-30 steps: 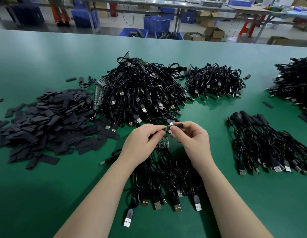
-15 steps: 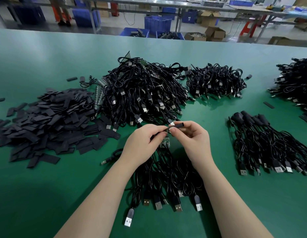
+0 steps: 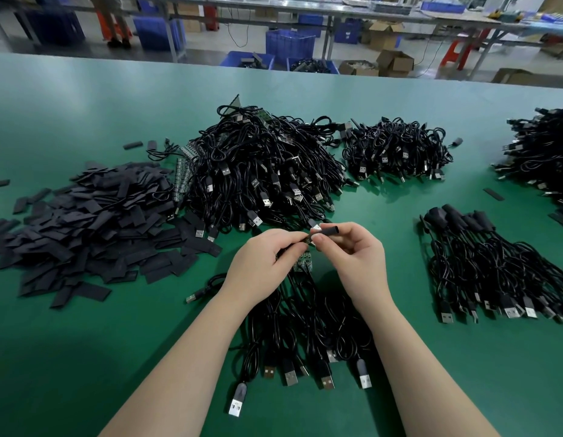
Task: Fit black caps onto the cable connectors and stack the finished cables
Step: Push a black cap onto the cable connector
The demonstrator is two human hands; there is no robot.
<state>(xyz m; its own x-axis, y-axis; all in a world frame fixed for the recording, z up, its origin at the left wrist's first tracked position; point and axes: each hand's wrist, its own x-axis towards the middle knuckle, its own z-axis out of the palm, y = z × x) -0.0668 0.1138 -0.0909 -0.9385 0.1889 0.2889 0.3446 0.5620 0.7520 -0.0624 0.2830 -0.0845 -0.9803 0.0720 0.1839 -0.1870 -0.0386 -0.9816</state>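
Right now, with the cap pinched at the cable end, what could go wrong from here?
1. The right hand pinches the black cap by its near end only; it might tilt or slip before seating on the cable end held by the left hand.
2. The hands work directly over the loose cables; a dropped cap could vanish among them.
3. The big uncapped pile lies close behind, so the held cable could snag its loops.
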